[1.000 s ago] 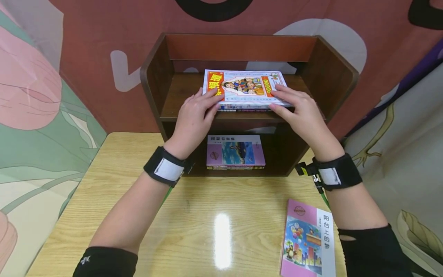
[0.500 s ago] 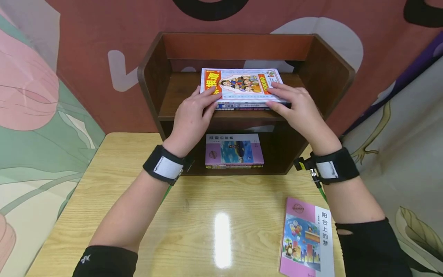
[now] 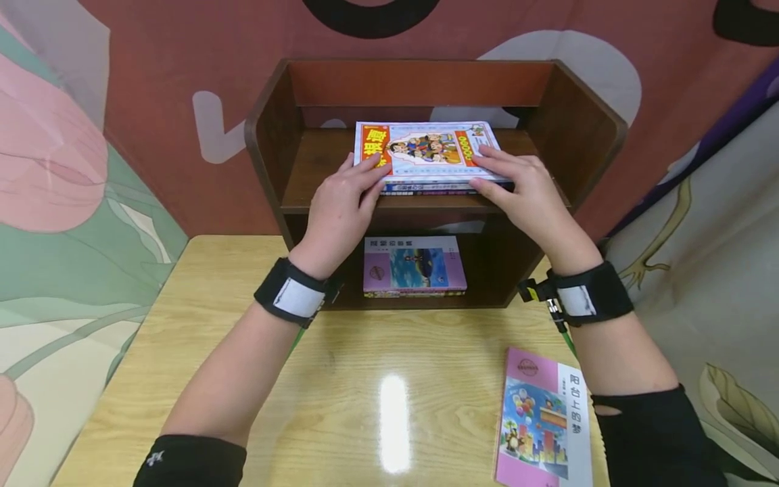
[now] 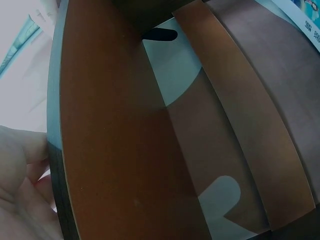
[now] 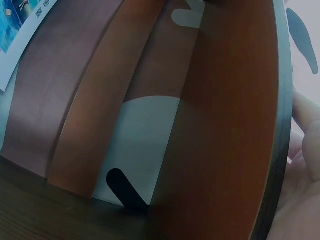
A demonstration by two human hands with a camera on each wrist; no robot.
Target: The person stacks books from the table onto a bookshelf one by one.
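Observation:
On the upper board of a dark brown wooden shelf (image 3: pixel 578 128) lies a flat stack of books, topped by a comic book (image 3: pixel 426 145) with a pale blue, red and yellow cover. My left hand (image 3: pixel 341 199) rests at the stack's front left corner, fingers over the cover and thumb near the front edge. The right hand (image 3: pixel 526 193) touches the opposite front corner in a similar way, thumb by the books' edges. Both wrist views look under the upper board; part of the left hand (image 4: pixel 22 185) and of the right hand (image 5: pixel 305 145) shows beyond its edge.
A pink book (image 3: pixel 414 267) tops a small pile in the lower compartment. Another pink-and-white book (image 3: pixel 541 419) lies on the wooden table (image 3: pixel 328 406) at front right. Behind the shelf hangs a reddish cloth (image 3: pixel 182 40), with a pale curtain (image 3: pixel 718 291) on the right.
Both hands stay at the front corners of the stack. The whole view shifts slightly, and nothing is picked up or let go.

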